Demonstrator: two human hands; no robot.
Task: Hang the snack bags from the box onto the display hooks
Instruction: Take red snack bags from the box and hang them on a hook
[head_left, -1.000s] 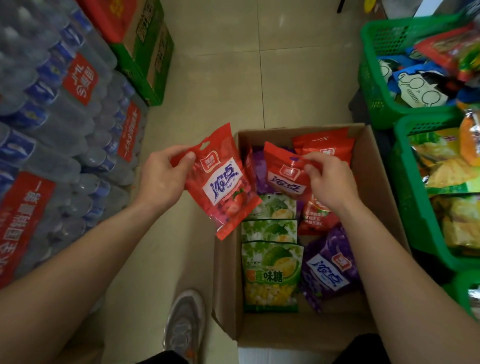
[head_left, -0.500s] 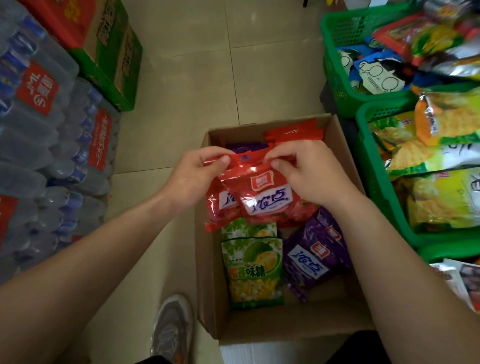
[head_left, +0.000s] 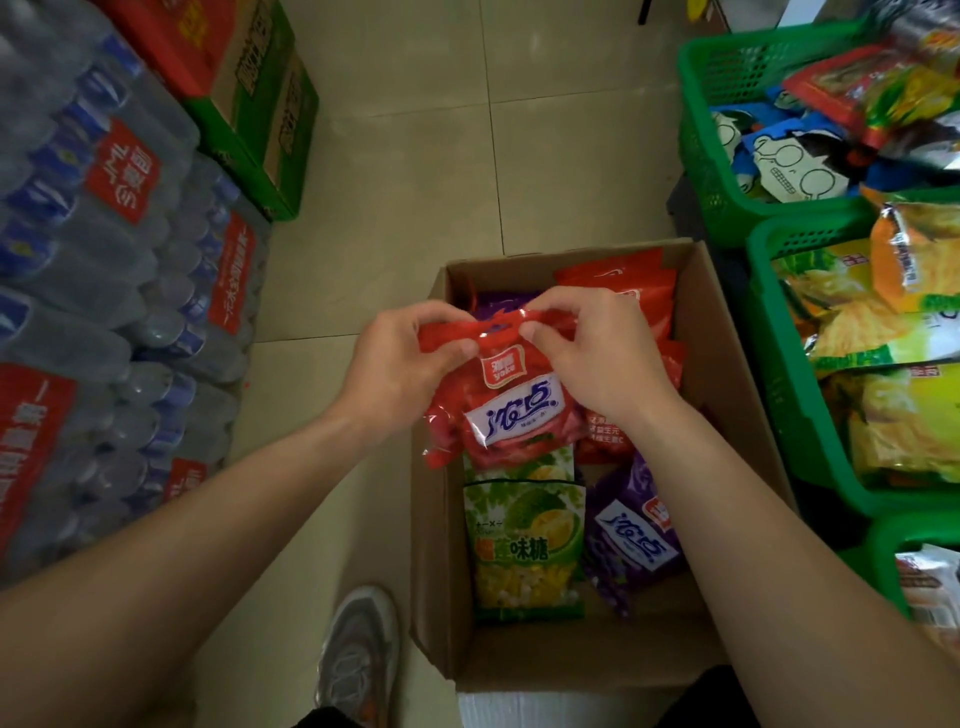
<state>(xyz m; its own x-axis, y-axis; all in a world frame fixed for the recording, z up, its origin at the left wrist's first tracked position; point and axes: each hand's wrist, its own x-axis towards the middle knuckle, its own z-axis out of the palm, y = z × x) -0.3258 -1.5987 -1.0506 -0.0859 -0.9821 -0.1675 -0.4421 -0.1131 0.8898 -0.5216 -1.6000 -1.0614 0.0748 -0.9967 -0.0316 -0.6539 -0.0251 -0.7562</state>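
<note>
At the centre of the frame I have both hands on the top edge of the red snack bags (head_left: 511, 413), held just above the open cardboard box (head_left: 435, 525). My left hand (head_left: 400, 364) pinches the left end of the header strip between thumb and curled fingers, and my right hand (head_left: 597, 358) pinches the right end the same way. I cannot tell how many red bags are in the bunch.

Inside the box, a green bag (head_left: 524, 545) lies at lower centre with a purple bag (head_left: 634, 535) just beside it to the right, and more red bags (head_left: 621, 280) stand at the far end.

Green baskets (head_left: 769, 332) full of other snacks line the right edge of the frame. Shrink-wrapped water bottles (head_left: 104, 260) fill the left side, and a grey shoe (head_left: 358, 654) shows at the bottom, left of the box.
</note>
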